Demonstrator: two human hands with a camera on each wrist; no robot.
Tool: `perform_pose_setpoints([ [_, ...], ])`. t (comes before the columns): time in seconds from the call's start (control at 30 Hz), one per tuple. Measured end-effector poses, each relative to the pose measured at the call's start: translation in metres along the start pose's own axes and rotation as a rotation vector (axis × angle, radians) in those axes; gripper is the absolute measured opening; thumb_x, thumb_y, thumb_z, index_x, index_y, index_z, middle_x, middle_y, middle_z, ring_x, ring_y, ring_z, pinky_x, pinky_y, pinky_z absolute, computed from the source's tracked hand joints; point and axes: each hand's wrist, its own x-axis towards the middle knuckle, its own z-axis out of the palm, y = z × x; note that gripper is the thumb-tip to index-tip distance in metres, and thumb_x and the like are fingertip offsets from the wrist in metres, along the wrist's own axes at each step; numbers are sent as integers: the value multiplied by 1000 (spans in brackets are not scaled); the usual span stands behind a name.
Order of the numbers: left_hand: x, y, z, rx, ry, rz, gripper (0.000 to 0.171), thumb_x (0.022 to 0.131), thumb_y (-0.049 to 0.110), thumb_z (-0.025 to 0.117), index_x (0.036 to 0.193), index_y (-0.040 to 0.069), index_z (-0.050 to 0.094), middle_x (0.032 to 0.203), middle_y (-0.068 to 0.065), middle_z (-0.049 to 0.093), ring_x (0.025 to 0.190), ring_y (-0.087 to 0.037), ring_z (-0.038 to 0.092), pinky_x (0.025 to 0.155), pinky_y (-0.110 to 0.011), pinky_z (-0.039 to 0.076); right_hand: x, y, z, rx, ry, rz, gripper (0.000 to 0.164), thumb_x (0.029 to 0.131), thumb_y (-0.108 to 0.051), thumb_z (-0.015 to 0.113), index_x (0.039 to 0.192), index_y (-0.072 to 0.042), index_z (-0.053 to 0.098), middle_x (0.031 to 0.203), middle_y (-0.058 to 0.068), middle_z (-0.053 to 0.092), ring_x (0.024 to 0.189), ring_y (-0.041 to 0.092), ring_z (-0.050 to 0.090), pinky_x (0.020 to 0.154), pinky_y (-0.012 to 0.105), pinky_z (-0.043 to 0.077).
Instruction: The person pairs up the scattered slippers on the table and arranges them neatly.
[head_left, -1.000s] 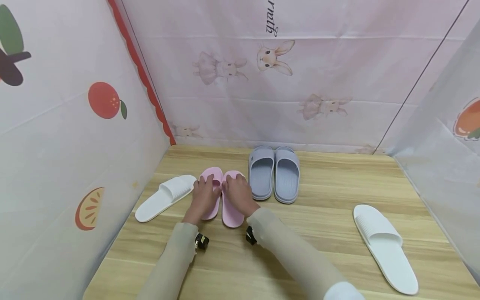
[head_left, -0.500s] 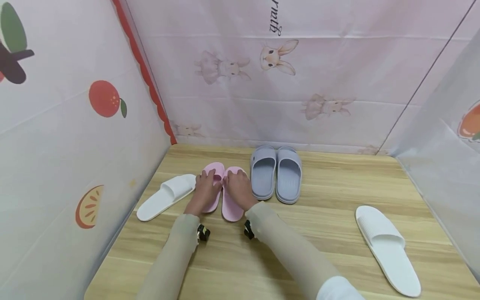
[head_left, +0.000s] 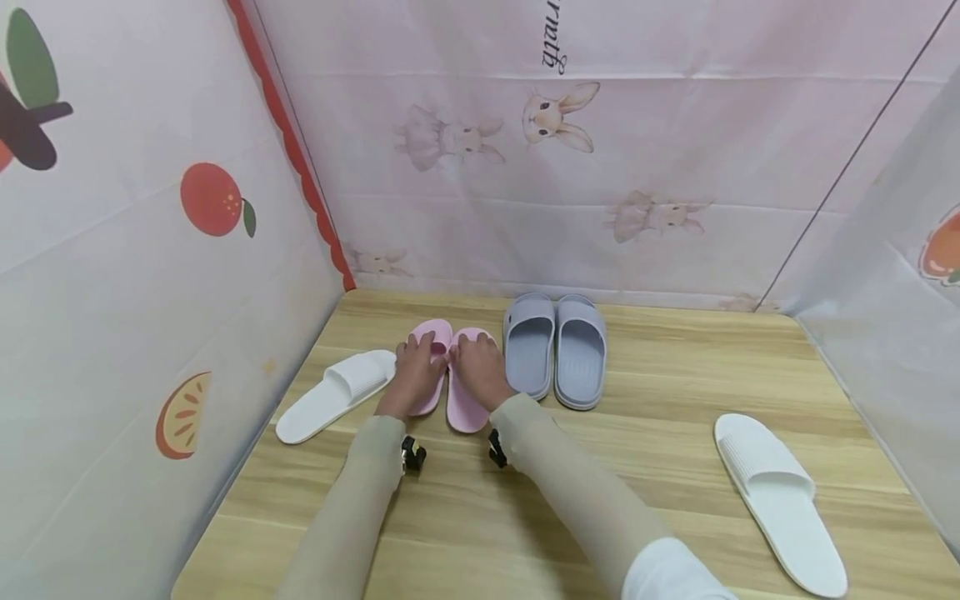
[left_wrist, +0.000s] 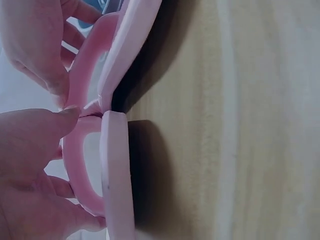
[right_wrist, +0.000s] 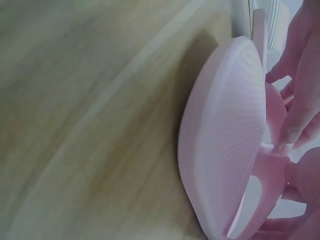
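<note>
Two pink slippers lie side by side on the wood-patterned floor, toes toward the back wall. My left hand (head_left: 415, 372) grips the left pink slipper (head_left: 431, 402) over its strap. Over the other strap, my right hand (head_left: 482, 371) holds the right pink slipper (head_left: 462, 408). The left wrist view shows fingers spread across the left slipper's strap (left_wrist: 74, 162), the thumb near the inner side where the two slippers meet. In the right wrist view, the right slipper's ribbed footbed (right_wrist: 232, 120) tilts up beside the hands. Parts of both straps are hidden under the fingers.
A grey slipper pair (head_left: 580, 367) stands just right of the pink ones, against the back wall (head_left: 480, 242). One white slipper (head_left: 311, 410) lies close on the left, by the left wall (head_left: 90, 333). Another white slipper (head_left: 795, 525) lies apart at the right.
Both hands have slid the pink slippers a little farther away, toward the back wall. The grey and white slippers stay where they were; the head view shifts slightly.
</note>
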Motion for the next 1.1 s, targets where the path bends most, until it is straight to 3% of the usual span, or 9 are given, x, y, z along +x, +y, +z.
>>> perform_pose_setpoints([
  [0.33, 16, -5, 0, -17, 0, 10, 63, 102, 41, 57, 153, 9, 38, 156, -25, 32, 144, -44, 28, 117, -61, 25, 11, 0, 3, -37, 33, 7, 35, 106, -33, 48, 112, -5, 68, 100, 19, 69, 93, 31, 65, 77, 44, 57],
  [0.6, 28, -5, 1, -3, -7, 18, 64, 102, 40, 57, 154, 9, 38, 159, -25, 29, 146, -44, 25, 119, -59, 25, 20, 3, 5, -56, 20, 27, 38, 107, -34, 46, 119, -4, 67, 104, 21, 68, 95, 33, 65, 78, 44, 57],
  [1.1, 46, -12, 3, -32, -24, -7, 66, 101, 43, 57, 156, 13, 34, 161, -22, 27, 147, -41, 24, 117, -61, 27, 34, 2, 7, -95, 3, 27, 40, 108, -35, 44, 119, -3, 65, 107, 21, 68, 98, 34, 65, 85, 43, 55],
])
